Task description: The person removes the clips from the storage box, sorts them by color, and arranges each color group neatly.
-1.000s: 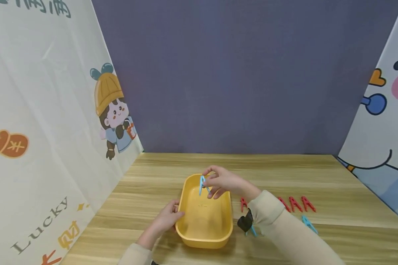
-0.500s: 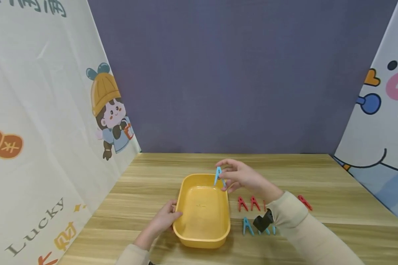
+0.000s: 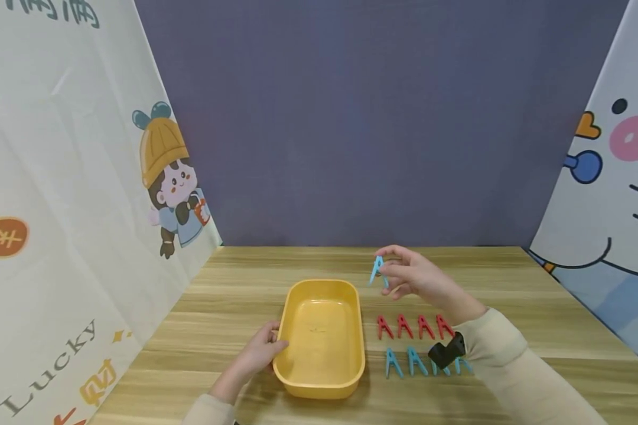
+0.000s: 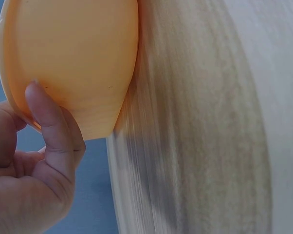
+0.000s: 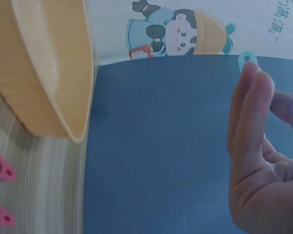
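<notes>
My right hand [image 3: 417, 277] pinches a light blue clothespin [image 3: 376, 270] in the air, beyond the far right corner of a yellow plastic basin [image 3: 319, 389]. In the right wrist view only the holed end of that clothespin [image 5: 246, 57] shows past the fingertips. On the basin's left side, my left hand [image 3: 260, 349] grips the rim, with a digit over the edge, as the left wrist view also shows on the basin wall [image 4: 88, 44]. Nothing lies inside the basin.
Right of the basin, several red clothespins [image 3: 404, 326] lie in a row on the wooden table [image 3: 207, 319]. A row of several blue clothespins [image 3: 393, 362] lies nearer, partly hidden by the black wrist strap [image 3: 446, 351]. A dark backdrop [image 3: 351, 130] stands behind.
My right hand has moved right and away from above the basin, carrying the blue clothespin. The rows of clothespins are now less covered by the arm. My left hand keeps its grip.
</notes>
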Motion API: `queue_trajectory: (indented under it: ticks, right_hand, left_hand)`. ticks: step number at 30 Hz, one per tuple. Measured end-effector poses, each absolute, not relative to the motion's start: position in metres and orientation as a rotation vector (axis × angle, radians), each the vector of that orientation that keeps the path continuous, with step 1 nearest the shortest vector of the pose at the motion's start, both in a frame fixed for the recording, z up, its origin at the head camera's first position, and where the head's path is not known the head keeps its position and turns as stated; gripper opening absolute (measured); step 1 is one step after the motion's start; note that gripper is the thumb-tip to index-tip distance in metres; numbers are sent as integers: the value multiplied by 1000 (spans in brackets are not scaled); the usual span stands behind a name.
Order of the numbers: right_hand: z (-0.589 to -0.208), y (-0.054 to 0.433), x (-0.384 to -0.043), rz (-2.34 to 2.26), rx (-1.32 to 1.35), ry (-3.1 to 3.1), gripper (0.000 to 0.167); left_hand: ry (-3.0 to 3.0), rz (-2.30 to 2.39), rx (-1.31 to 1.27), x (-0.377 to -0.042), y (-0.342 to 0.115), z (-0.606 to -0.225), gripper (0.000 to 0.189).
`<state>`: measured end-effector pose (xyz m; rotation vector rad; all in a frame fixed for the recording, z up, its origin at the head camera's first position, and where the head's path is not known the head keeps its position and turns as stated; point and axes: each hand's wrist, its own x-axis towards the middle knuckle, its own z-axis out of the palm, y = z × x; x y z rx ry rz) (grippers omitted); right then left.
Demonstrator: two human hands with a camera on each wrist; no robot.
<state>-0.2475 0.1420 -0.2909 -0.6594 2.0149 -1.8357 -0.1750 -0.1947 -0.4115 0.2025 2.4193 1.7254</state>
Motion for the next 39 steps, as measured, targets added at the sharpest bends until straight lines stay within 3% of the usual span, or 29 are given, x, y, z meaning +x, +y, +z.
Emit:
queue_trajectory:
  ticks: [21, 39]
  right_hand:
    - [-289, 197, -243, -1898, -574, 2079, 37]
    - [-312, 251, -238, -1882, -490, 2192, 34]
  left_hand:
    - [2428, 1737, 209, -176, -195, -411, 46]
    - [2436, 1733, 212, -175, -194, -412, 43]
